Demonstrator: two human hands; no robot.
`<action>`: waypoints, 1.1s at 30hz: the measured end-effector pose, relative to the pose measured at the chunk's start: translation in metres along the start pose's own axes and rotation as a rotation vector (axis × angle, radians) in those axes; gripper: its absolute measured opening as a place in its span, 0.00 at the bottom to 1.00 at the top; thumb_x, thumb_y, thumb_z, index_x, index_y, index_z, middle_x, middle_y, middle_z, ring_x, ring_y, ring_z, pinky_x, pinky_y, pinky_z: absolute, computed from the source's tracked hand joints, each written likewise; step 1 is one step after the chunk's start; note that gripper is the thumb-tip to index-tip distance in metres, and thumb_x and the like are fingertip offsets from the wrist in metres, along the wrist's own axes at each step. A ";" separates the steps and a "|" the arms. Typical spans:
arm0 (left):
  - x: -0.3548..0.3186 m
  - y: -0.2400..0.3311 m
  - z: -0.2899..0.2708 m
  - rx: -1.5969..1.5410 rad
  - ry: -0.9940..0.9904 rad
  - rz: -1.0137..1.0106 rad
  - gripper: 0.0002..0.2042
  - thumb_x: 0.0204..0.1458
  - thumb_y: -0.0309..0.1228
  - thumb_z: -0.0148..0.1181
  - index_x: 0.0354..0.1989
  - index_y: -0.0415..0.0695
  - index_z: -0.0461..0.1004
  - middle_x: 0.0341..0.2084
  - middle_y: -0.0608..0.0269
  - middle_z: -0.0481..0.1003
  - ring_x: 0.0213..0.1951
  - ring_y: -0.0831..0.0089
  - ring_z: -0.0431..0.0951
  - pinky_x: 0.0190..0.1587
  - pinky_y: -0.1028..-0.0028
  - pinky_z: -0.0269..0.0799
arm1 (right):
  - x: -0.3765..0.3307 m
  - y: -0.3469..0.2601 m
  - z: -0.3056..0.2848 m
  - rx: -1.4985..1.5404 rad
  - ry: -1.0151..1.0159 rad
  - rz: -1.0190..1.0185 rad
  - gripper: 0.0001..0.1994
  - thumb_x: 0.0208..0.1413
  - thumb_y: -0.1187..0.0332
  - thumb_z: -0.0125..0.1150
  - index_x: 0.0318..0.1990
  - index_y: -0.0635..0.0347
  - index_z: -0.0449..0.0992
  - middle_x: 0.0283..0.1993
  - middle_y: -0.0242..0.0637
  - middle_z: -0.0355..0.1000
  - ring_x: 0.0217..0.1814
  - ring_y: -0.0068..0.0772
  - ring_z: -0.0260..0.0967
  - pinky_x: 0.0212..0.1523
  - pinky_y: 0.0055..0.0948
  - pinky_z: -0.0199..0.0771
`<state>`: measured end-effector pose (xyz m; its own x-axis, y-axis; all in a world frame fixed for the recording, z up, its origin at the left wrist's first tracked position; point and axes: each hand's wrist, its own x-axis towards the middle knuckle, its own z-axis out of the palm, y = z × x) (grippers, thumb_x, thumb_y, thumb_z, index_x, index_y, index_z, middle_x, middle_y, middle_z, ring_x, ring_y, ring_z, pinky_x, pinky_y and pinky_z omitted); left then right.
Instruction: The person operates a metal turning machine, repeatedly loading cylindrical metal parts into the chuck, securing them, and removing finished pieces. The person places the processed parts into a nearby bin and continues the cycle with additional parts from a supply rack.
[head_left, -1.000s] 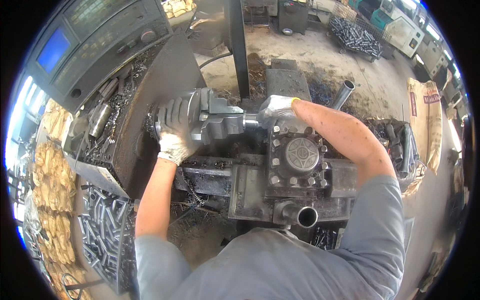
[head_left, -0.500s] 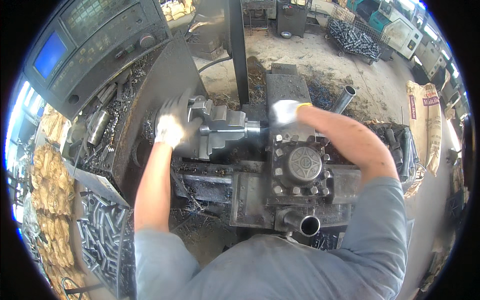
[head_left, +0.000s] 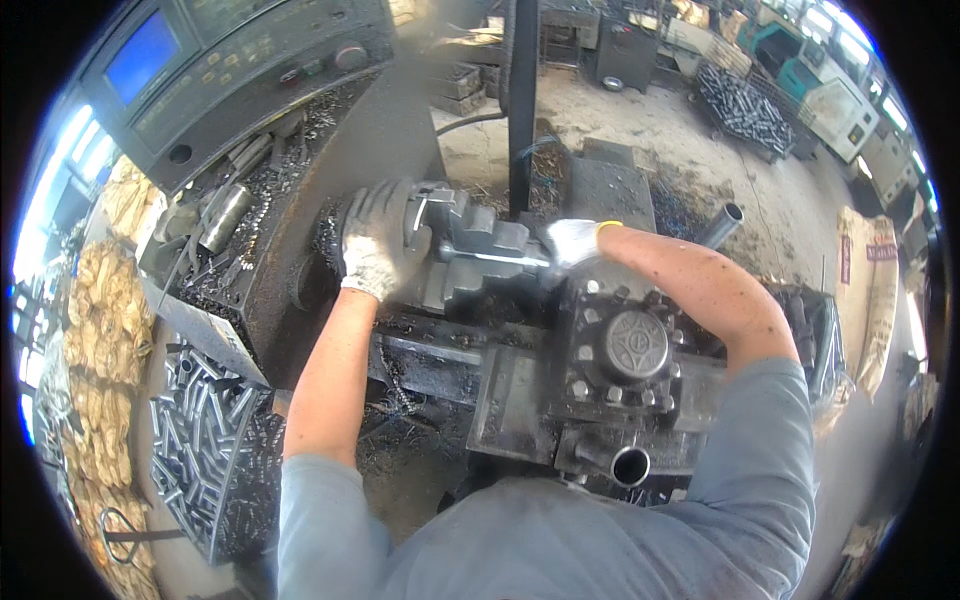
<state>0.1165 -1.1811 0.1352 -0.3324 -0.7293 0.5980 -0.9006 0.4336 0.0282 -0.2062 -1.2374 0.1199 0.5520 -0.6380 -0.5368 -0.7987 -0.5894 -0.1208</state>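
Note:
A lathe chuck (head_left: 482, 232) with stepped steel jaws sits left of centre. My left hand (head_left: 385, 240), in a grey and white glove, curls over the chuck's rim, the thumb toward the jaws. At the right end of the jaws, my gloved right hand (head_left: 574, 243) closes its fingers around the end of a short metal tube, which they mostly hide; the fingertips are slightly blurred. Just below the right hand stands the square tool post (head_left: 625, 350) with a round cap and several bolts.
A control panel (head_left: 145, 60) with a blue screen stands at the upper left. Cut tubes fill a bin (head_left: 205, 440) at the lower left. A thick tube (head_left: 722, 226) sticks up beyond my right forearm. A cart of metal parts (head_left: 745, 105) stands far right, sacks (head_left: 865, 290) nearer.
My right hand has come down from above the tool post to the tube at the jaws. My left hand, blurred before, now rests on the chuck. The whole view has shifted.

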 end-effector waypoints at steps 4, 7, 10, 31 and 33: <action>-0.003 -0.004 0.002 -0.007 -0.014 -0.026 0.35 0.48 0.38 0.67 0.67 0.39 0.70 0.61 0.40 0.75 0.66 0.43 0.72 0.75 0.46 0.59 | 0.008 0.029 -0.002 0.624 -0.269 -0.008 0.22 0.47 0.53 0.81 0.42 0.61 0.88 0.36 0.39 0.86 0.31 0.36 0.81 0.38 0.38 0.83; -0.004 -0.003 0.001 -0.016 0.052 -0.009 0.35 0.47 0.37 0.69 0.67 0.41 0.70 0.62 0.42 0.75 0.66 0.44 0.72 0.75 0.48 0.59 | 0.005 0.018 0.004 0.381 0.028 -0.055 0.20 0.42 0.57 0.77 0.36 0.66 0.87 0.30 0.48 0.83 0.30 0.40 0.81 0.34 0.42 0.78; -0.007 0.002 -0.003 -0.021 0.085 -0.049 0.34 0.50 0.40 0.68 0.66 0.38 0.72 0.63 0.44 0.75 0.68 0.49 0.72 0.76 0.51 0.59 | -0.026 0.004 0.008 0.143 0.025 0.261 0.18 0.42 0.58 0.74 0.35 0.65 0.87 0.34 0.56 0.83 0.36 0.49 0.84 0.39 0.49 0.79; -0.243 0.162 0.008 -1.842 -0.763 -1.278 0.20 0.60 0.42 0.72 0.57 0.48 0.82 0.47 0.62 0.81 0.47 0.66 0.83 0.47 0.65 0.84 | -0.167 -0.271 0.230 2.084 0.303 0.410 0.30 0.56 0.55 0.81 0.64 0.54 0.79 0.50 0.29 0.81 0.45 0.24 0.78 0.45 0.32 0.80; -0.255 0.162 0.020 -1.697 -0.768 -1.131 0.19 0.64 0.42 0.66 0.59 0.46 0.80 0.49 0.61 0.81 0.50 0.66 0.82 0.52 0.64 0.81 | -0.152 -0.270 0.252 1.983 0.277 0.476 0.29 0.57 0.54 0.80 0.64 0.46 0.79 0.50 0.25 0.81 0.44 0.23 0.77 0.41 0.32 0.81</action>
<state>0.0500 -0.9354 -0.0287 -0.3904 -0.7647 -0.5126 0.1522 -0.6027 0.7833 -0.1348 -0.8569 0.0234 0.1287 -0.7003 -0.7022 0.1302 0.7139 -0.6880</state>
